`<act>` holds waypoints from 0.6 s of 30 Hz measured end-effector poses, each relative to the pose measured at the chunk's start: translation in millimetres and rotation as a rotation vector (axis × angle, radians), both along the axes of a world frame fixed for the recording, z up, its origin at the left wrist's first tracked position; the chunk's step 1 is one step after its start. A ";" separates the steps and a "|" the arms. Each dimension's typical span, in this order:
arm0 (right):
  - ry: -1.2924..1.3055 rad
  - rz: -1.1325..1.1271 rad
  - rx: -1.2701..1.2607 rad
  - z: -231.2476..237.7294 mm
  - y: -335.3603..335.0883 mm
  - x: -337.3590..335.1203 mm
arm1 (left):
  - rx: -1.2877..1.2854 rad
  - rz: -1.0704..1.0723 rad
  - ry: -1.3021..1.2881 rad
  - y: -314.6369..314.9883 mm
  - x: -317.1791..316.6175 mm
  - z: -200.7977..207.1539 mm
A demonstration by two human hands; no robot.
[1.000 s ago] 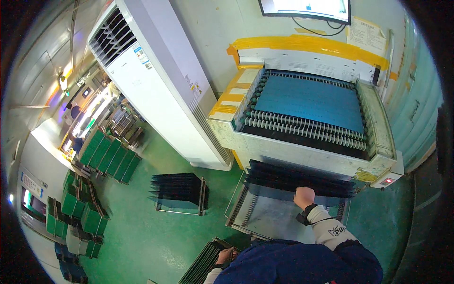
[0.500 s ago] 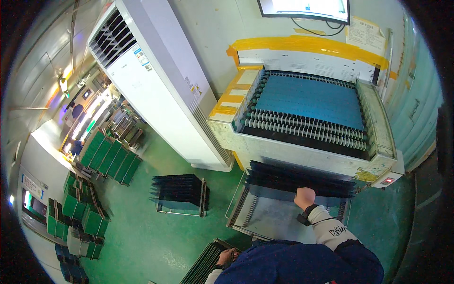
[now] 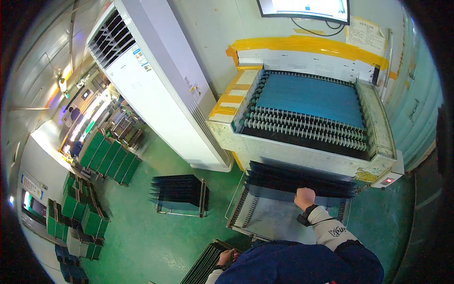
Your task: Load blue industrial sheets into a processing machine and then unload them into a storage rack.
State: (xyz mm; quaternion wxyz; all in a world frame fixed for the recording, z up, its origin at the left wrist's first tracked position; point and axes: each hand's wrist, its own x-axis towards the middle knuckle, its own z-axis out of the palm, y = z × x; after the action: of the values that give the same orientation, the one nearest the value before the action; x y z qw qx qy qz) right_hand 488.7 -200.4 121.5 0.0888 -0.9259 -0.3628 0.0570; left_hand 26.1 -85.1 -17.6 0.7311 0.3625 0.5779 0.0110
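Observation:
My right hand is closed at the upper edge of the front dark blue panel in a metal rack. Several more dark panels stand upright behind it in that rack, which has toothed slots along its sides. Low in the view, my left hand is curled at the edge of another rack with thin dark panels or slats in rows. Its fingertips are partly hidden, so what they grip does not show. Ahead, a blue panel lies flat on the rollers of a conveyor machine.
A rack of dark panels stands on the green floor. Racks of green boards line the left side. A tall white air conditioner stands beside the conveyor. A monitor hangs above, and people work far off at the left.
Both my hands stay where they were. Far off at the left, a person in dark clothing has shifted slightly.

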 end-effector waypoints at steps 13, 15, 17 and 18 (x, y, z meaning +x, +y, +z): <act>-0.041 0.019 0.034 -3.6 -2.0 1.4 | 0.093 -0.103 0.046 1.9 7.2 20.2; -0.044 0.023 0.043 -3.2 -2.0 1.3 | 0.082 -0.093 0.047 1.8 7.8 22.0; -0.053 0.030 0.048 -2.8 -2.0 1.1 | 0.071 -0.084 0.046 2.8 7.7 20.2; -0.052 0.035 0.051 -2.5 0.1 0.0 | 0.025 -0.046 0.021 4.0 3.7 13.5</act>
State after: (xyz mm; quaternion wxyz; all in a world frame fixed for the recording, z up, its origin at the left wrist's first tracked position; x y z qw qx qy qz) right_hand 488.6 -200.4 118.9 0.1021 -0.9179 -0.3827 0.0251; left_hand 29.8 -81.1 -4.1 0.7205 0.3849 0.5769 -0.0027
